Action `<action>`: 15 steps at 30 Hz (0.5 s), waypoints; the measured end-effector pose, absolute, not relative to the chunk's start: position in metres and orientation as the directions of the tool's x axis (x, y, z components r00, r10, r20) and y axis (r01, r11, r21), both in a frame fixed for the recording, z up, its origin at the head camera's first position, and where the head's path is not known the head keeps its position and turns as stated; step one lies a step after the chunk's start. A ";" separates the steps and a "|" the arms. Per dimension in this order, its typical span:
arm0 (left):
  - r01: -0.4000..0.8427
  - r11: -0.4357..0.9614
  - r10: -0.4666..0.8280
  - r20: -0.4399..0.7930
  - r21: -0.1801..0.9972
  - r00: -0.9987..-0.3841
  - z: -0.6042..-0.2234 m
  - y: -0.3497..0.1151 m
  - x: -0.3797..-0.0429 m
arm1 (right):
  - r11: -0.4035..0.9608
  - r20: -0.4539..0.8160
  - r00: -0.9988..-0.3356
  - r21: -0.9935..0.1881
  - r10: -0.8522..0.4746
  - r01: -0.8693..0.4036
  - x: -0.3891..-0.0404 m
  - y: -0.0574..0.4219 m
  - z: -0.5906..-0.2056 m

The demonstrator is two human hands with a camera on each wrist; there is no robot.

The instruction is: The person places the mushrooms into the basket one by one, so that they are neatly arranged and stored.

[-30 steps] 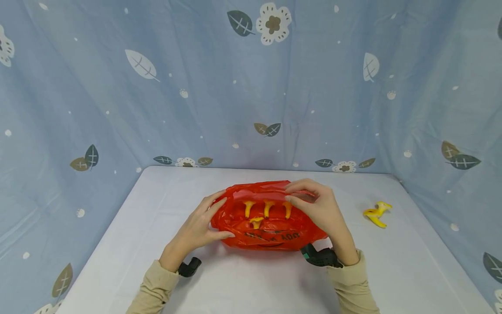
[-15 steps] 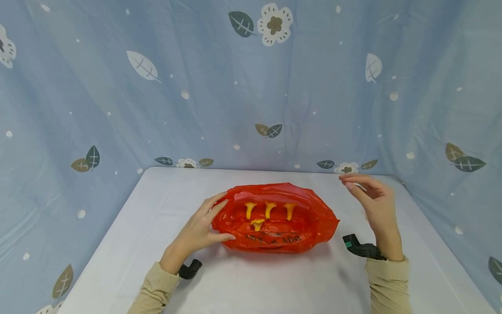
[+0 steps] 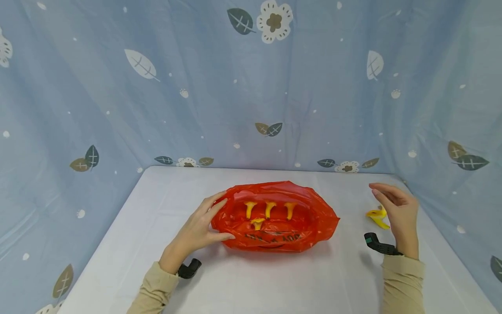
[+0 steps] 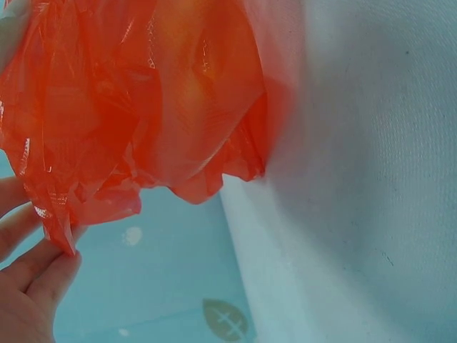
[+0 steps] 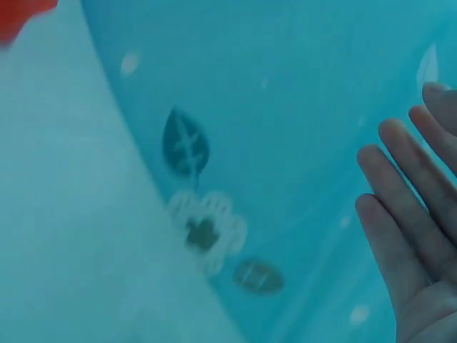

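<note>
A red plastic bag (image 3: 313, 218) with dark lettering lies with its mouth spread at the middle of the table in the head view. Several yellow, trumpet-shaped mushrooms (image 3: 249, 210) like chanterelles are in it. My left hand (image 3: 198, 222) holds the bag's left end, thumb at the near side and fingers at the far side. The left wrist view has the bag's thin edge (image 4: 64, 236) against the fingertips. Off to the right, my right hand (image 3: 401, 211) is raised with nothing in it, its fingers loosely bent. More yellow mushrooms (image 3: 378, 220) lie beside it, partly hidden by that hand.
The table has a white cover (image 3: 298, 283). A blue patterned curtain (image 3: 219, 109) hangs behind it and along both sides. Each wrist carries a small black camera, such as the left one (image 3: 190, 268).
My right hand has left the bag's far right rim and moved right, beside the loose yellow mushrooms. The left hand has stayed at the bag's left end.
</note>
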State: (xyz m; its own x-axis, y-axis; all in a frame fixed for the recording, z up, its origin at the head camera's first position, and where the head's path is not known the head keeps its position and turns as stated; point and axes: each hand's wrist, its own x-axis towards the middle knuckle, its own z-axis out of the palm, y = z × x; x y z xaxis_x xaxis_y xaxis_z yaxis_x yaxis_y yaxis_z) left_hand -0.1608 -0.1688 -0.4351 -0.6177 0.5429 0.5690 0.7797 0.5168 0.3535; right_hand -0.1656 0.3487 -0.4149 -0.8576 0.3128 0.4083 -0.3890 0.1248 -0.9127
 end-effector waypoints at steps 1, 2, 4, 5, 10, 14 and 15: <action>0.778 0.519 0.542 0.567 0.355 -0.620 -0.435 -0.169 -0.161 | 0.136 0.392 -0.865 -0.920 0.314 -0.367 -0.165 0.352 -0.418; 0.775 0.521 0.541 0.565 0.356 -0.623 -0.435 -0.169 -0.161 | 0.153 0.370 -0.874 -0.929 0.315 -0.338 -0.164 0.354 -0.419; 0.774 0.523 0.539 0.565 0.357 -0.625 -0.435 -0.169 -0.161 | 0.212 0.326 -0.892 -0.940 0.313 -0.268 -0.161 0.359 -0.425; 0.774 0.523 0.539 0.565 0.356 -0.624 -0.435 -0.169 -0.161 | 0.246 0.304 -0.900 -0.941 0.314 -0.232 -0.160 0.362 -0.428; 0.781 0.519 0.539 0.577 0.347 -0.614 -0.437 -0.169 -0.162 | 0.421 0.198 -0.929 -0.906 0.313 -0.052 -0.156 0.379 -0.450; 0.782 0.520 0.537 0.580 0.345 -0.613 -0.438 -0.170 -0.162 | 0.489 0.141 -0.953 -0.872 0.270 0.010 -0.153 0.389 -0.461; 0.780 0.521 0.537 0.578 0.346 -0.615 -0.438 -0.170 -0.162 | 0.488 0.126 -0.958 -0.873 0.256 0.016 -0.152 0.390 -0.463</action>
State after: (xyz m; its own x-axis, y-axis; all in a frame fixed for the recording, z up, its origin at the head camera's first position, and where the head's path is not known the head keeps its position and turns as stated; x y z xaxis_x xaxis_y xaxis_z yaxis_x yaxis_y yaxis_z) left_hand -0.1618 -0.1701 -0.4378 -0.6148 0.5369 0.5778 0.7802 0.5214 0.3457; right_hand -0.1517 0.3903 -0.4626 -0.9584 0.2563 0.1255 0.0163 0.4881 -0.8726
